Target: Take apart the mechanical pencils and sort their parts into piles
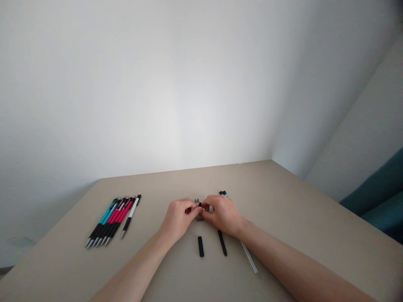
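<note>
My left hand and my right hand meet over the middle of the table, fingertips pinched together around a small black part. Its kind is too small to tell, and the fingers cover most of it. Small grey tips show just behind the fingers. Nearer to me lies a short black grip sleeve. A black pen barrel sticks out from under my right hand. Beside it, thin clear refills run partly beneath my right wrist.
On the left of the beige table, several blue and red pens lie in a row, with a white pen next to them. A wall stands behind the table. A teal curtain hangs at the right.
</note>
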`<state>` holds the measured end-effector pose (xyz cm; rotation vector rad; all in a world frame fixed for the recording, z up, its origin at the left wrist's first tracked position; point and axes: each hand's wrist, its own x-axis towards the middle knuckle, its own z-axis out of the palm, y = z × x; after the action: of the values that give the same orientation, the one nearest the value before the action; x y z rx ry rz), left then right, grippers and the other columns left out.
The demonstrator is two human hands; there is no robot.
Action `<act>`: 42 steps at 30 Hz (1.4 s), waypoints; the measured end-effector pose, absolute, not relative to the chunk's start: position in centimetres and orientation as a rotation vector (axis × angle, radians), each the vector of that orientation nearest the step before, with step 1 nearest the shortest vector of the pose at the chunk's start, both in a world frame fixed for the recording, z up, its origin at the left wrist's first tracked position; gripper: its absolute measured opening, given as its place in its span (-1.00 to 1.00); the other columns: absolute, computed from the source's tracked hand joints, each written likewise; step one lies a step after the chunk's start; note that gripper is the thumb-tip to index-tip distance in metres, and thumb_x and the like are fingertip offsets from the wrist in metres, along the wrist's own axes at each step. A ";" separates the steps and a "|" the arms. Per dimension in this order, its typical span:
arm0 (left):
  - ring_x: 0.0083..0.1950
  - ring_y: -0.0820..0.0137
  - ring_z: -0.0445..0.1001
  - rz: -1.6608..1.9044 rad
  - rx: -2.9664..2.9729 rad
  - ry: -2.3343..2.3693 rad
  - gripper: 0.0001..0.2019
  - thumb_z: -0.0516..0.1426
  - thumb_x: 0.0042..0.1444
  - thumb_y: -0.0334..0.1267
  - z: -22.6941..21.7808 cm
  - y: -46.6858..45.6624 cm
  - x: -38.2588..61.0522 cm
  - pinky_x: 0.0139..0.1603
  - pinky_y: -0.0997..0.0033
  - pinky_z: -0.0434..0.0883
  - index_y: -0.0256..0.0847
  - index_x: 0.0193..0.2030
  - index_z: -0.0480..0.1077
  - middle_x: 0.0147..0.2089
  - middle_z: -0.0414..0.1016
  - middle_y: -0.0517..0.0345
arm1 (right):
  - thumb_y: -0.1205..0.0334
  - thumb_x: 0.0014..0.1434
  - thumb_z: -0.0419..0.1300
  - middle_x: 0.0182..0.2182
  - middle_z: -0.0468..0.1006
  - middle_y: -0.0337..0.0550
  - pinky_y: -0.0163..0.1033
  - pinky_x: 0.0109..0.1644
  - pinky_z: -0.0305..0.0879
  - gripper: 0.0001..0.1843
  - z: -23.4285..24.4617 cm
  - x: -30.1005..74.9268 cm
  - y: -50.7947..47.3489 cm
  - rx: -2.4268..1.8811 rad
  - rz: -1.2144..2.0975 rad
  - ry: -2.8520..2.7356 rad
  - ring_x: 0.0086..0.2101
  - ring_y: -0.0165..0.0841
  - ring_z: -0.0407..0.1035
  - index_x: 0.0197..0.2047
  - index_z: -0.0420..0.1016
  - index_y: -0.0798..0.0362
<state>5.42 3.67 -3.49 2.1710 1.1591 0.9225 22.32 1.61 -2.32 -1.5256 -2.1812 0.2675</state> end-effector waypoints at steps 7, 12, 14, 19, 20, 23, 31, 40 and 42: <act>-0.47 0.44 0.37 0.889 2.166 1.167 -0.79 0.13 0.07 -0.28 -3.4 3.6 5.4 -0.43 0.48 0.26 -0.23 -0.55 0.46 -0.51 0.47 0.18 | 0.30 0.05 0.16 -0.46 0.54 -0.23 -0.34 -0.41 0.06 -0.88 -2.1 22.3 1.6 -1.540 0.266 -2.205 -0.40 -0.38 0.39 -0.49 0.48 0.02; -0.46 0.44 0.38 0.877 2.170 1.178 -0.79 0.14 0.06 -0.28 -3.5 3.7 5.5 -0.43 0.48 0.26 -0.23 -0.56 0.46 -0.51 0.47 0.19 | 0.31 0.04 0.16 -0.46 0.54 -0.23 -0.34 -0.41 0.05 -0.88 -2.2 22.3 1.6 -1.535 0.261 -2.216 -0.41 -0.38 0.38 -0.50 0.47 0.02; -0.46 0.43 0.39 0.879 2.179 1.174 -0.79 0.14 0.07 -0.27 -3.6 3.7 5.5 -0.42 0.48 0.26 -0.23 -0.55 0.46 -0.51 0.47 0.18 | 0.31 0.04 0.16 -0.46 0.54 -0.23 -0.34 -0.41 0.05 -0.88 -2.2 22.3 1.7 -1.538 0.257 -2.223 -0.41 -0.38 0.38 -0.50 0.47 0.02; -0.48 0.45 0.36 0.874 2.194 1.202 -0.81 0.14 0.06 -0.27 -3.4 3.6 5.4 -0.43 0.49 0.25 -0.23 -0.54 0.46 -0.53 0.44 0.20 | 0.31 0.05 0.15 -0.46 0.53 -0.23 -0.34 -0.42 0.05 -0.89 -2.1 22.3 1.6 -1.534 0.213 -2.254 -0.40 -0.38 0.39 -0.49 0.46 0.02; -0.49 0.46 0.34 0.887 2.193 1.209 -0.84 0.15 0.05 -0.28 -3.4 3.5 5.4 -0.45 0.50 0.24 -0.23 -0.51 0.46 -0.53 0.43 0.21 | 0.31 0.05 0.15 -0.45 0.53 -0.23 -0.34 -0.41 0.06 -0.90 -2.1 22.3 1.5 -1.522 0.199 -2.259 -0.40 -0.38 0.40 -0.47 0.47 0.02; -0.48 0.47 0.32 0.978 2.128 1.202 -0.89 0.13 0.06 -0.27 -3.3 3.3 5.2 -0.45 0.53 0.25 -0.22 -0.40 0.46 -0.51 0.42 0.23 | 0.29 0.08 0.15 -0.35 0.54 -0.20 -0.34 -0.35 0.13 -0.90 -1.9 22.4 1.2 -1.454 0.160 -2.206 -0.34 -0.38 0.41 -0.33 0.49 0.01; -0.38 0.43 0.38 1.045 2.037 1.043 -0.81 0.06 0.17 -0.18 -3.0 2.9 4.4 -0.37 0.51 0.29 -0.23 -0.27 0.42 -0.40 0.46 0.17 | 0.22 0.22 0.08 -0.32 0.52 -0.14 -0.31 -0.24 0.21 -0.82 -1.2 22.8 0.8 -1.224 0.147 -2.189 -0.28 -0.33 0.39 -0.17 0.47 0.04; -0.40 0.43 0.31 1.087 2.281 1.013 -0.82 -0.01 0.23 -0.25 -2.3 2.4 4.0 -0.35 0.48 0.23 -0.22 -0.31 0.37 -0.42 0.39 0.18 | 0.14 0.27 0.03 -0.34 0.44 -0.13 -0.31 -0.28 0.19 -0.76 -0.8 23.1 0.5 -1.165 0.333 -2.174 -0.35 -0.37 0.34 -0.16 0.46 0.05; -0.38 0.43 0.32 1.074 2.303 0.985 -0.83 -0.01 0.23 -0.26 -2.3 2.4 3.9 -0.33 0.48 0.24 -0.22 -0.30 0.36 -0.40 0.39 0.18 | 0.14 0.29 0.00 -0.40 0.44 -0.15 -0.32 -0.31 0.16 -0.74 -0.8 23.0 0.5 -1.143 0.364 -2.198 -0.38 -0.38 0.32 -0.24 0.45 0.07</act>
<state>3.92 2.40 -2.31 2.3026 0.9846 1.0737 22.99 0.52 -0.82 -1.1435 -2.1985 0.3640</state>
